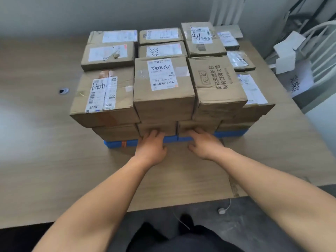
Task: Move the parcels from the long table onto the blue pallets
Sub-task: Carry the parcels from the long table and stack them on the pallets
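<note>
Several brown cardboard parcels with white labels are stacked in two layers on blue pallets [116, 143] lying on a wooden table [45, 160]. The front middle top parcel [163, 88] carries a label with handwriting. My left hand [151, 145] reaches to the lower front parcel [156, 127], fingers touching its front face at the pallet edge. My right hand [203, 142] touches the neighbouring lower parcel [198, 126] the same way. Neither hand grips anything.
A cable hole [63, 91] sits in the table at the left. White shelving and white boxes [287, 51] stand at the right. A white cable with a plug [222, 210] lies on the floor under the table's near edge.
</note>
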